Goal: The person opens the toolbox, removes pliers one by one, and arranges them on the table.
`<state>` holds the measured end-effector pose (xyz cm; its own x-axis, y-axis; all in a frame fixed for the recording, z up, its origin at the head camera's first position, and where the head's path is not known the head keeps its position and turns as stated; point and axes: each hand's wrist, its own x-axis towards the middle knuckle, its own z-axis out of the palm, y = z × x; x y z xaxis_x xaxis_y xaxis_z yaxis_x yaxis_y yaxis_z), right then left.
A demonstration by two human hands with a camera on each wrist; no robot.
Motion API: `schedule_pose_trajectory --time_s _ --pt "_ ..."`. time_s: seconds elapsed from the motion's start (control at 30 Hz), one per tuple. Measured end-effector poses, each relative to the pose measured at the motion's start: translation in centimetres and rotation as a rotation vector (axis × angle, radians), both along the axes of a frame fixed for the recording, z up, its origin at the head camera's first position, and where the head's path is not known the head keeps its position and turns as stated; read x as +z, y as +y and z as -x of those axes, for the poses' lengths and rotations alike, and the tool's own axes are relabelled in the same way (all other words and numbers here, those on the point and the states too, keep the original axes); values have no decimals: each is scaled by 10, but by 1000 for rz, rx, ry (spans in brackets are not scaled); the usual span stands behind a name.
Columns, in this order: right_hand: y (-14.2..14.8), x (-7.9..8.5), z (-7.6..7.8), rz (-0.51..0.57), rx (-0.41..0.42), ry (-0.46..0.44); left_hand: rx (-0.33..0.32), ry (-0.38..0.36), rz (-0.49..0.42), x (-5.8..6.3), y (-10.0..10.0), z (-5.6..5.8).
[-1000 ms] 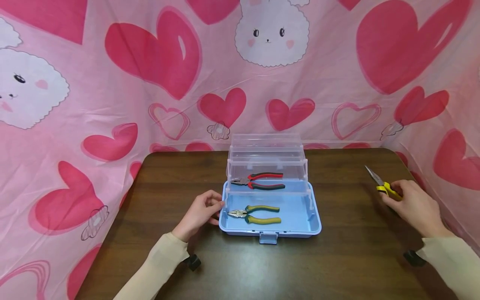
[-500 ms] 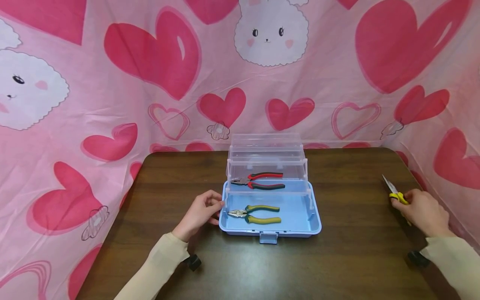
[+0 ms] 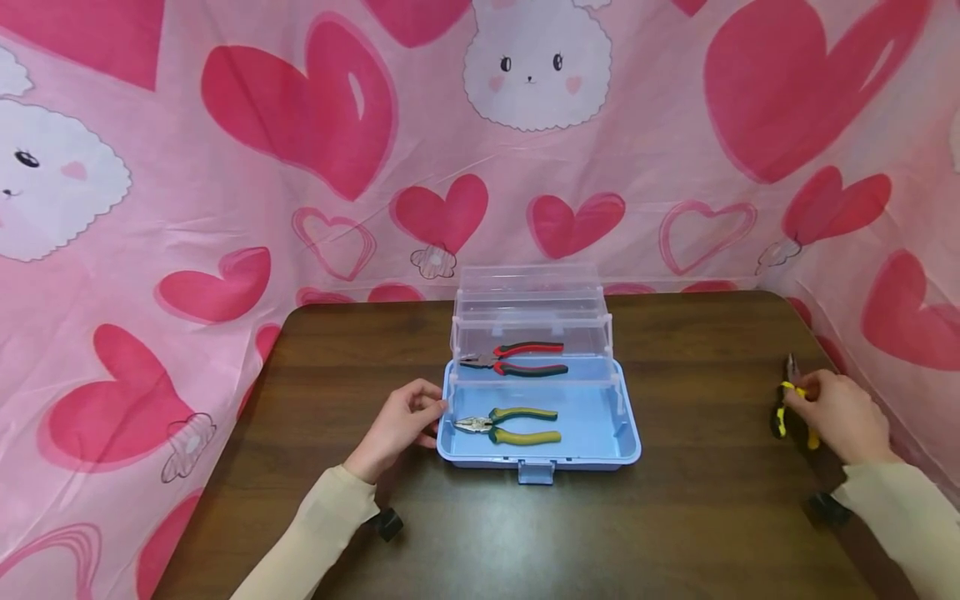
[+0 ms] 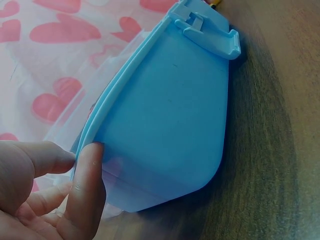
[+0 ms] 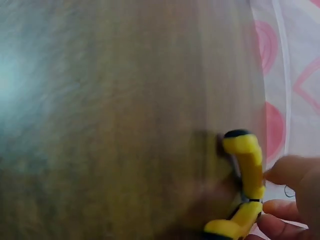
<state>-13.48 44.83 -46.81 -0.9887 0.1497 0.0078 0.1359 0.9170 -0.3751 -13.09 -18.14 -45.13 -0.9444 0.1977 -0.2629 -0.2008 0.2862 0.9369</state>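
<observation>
Needle-nose pliers (image 5: 251, 175), three o'clock from the toolbox (image 4: 160, 115), need steadying in the right grip (image 3: 843, 417)'s pinch; left grip (image 3: 401, 427) pinches toolbox rim (image 3: 592, 462).

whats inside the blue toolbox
Green-and-yellow pliers lie toward the front; red-and-black pliers show at the clear tray, in or behind it, I can't tell. Whatever lies directly under either pair is covered.
</observation>
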Motion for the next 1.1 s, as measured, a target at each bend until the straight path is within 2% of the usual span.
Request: schedule_pose_trajectory --time_s 0.13,0.37,0.67,0.93,1.1 --pt "2 -4 -2 24 13 -30 -3 0 5 0 0 0" --pt "2 -6 0 17 69 32 -15 7 0 0 -2 0" --pt "2 -3 0 11 67 13 -23 12 -15 -1 -2 1" --pt "0 2 0 -37 60 59 -23 7 -10 -2 -2 2" --pt "-15 12 5 -44 80 105 -18 6 -8 -1 -2 2"
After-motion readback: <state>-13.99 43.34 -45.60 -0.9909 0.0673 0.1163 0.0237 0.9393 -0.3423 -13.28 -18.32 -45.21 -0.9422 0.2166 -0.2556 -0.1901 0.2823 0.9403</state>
